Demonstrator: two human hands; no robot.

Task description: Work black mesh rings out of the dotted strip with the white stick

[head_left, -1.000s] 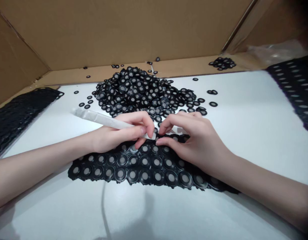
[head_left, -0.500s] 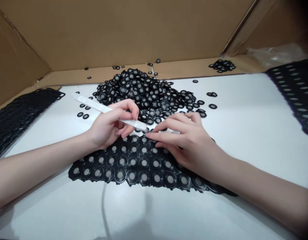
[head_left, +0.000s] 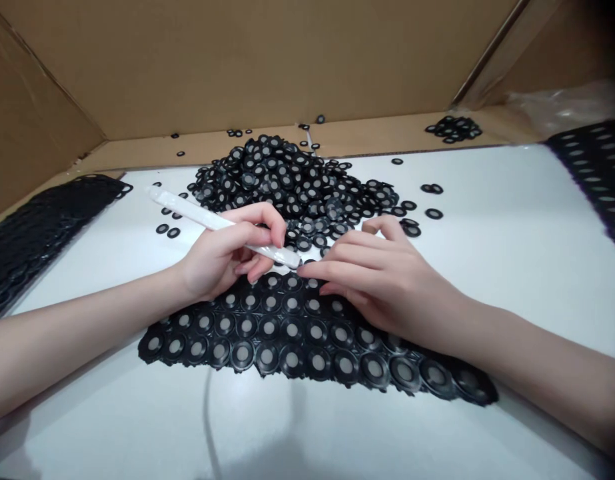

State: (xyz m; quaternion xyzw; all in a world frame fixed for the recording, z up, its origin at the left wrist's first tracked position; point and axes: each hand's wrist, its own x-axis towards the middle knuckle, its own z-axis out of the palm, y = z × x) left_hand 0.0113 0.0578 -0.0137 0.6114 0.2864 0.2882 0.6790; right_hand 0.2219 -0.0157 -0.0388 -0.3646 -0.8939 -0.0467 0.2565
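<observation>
Gripping white stick (head_left: 194, 214) in left hand (head_left: 230, 250); can't tell hold in right hand (head_left: 387, 277). Likely poking sheet (head_left: 292, 330) below; needs steady push.

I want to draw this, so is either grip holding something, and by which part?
The left grip holds the white stick between its middle and the end near the right grip. Whether that grip holds anything cannot be told.

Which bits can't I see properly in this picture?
In the head view:
Part of the middle black sheet: hidden by the right hand.
The left sheet and right sheet: cut off by the picture's edges.
Inside the pile of discs: covered by outer ones.
Whether the white stick touches a disc: too small.
</observation>
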